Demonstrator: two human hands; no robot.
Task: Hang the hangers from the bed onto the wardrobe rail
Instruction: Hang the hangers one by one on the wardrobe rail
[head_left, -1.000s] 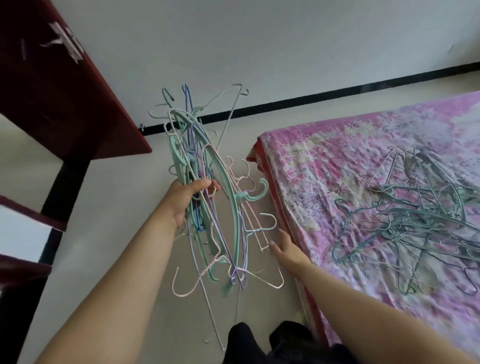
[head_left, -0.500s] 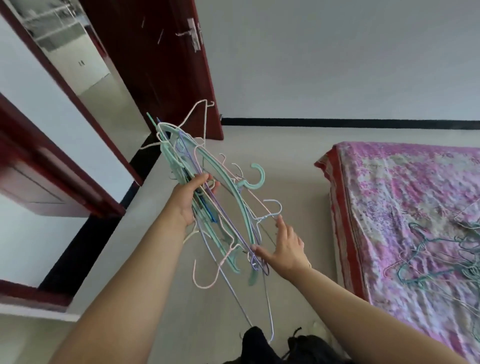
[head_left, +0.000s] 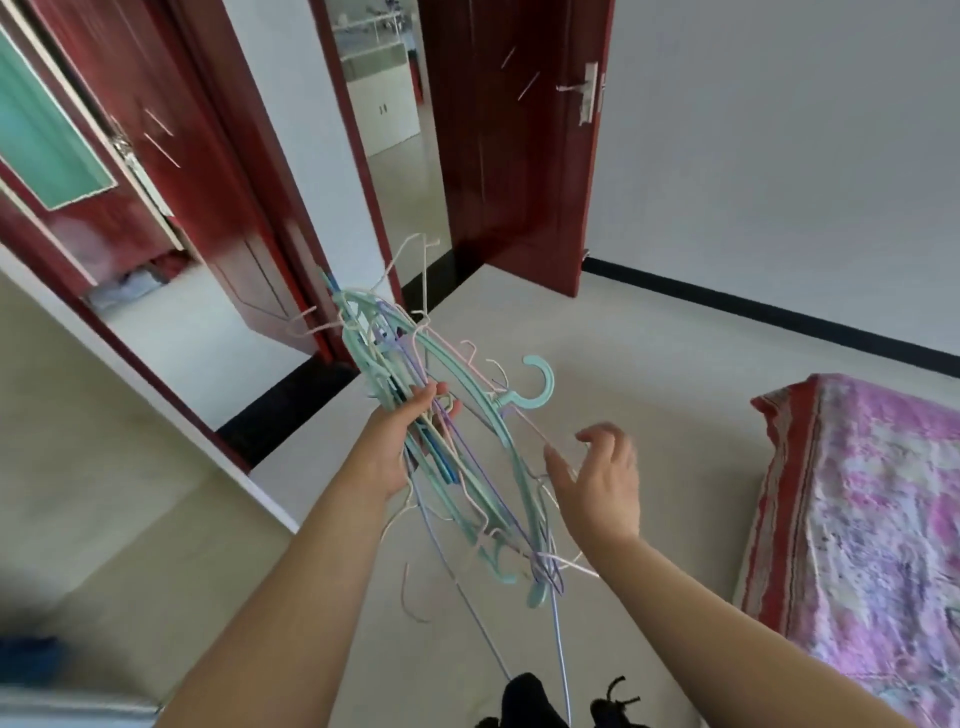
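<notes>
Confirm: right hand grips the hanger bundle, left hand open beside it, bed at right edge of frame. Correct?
Not quite: the head view shows the left hand gripping the hanger bundle, while the right hand is open beside it. The bed is at the right edge, as you said.

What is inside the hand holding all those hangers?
The left hand is closed around the middle of a bundle of hangers, teal, purple and pink ones. How many there are cannot be counted, since the fingers and the tangle cover them.
</notes>
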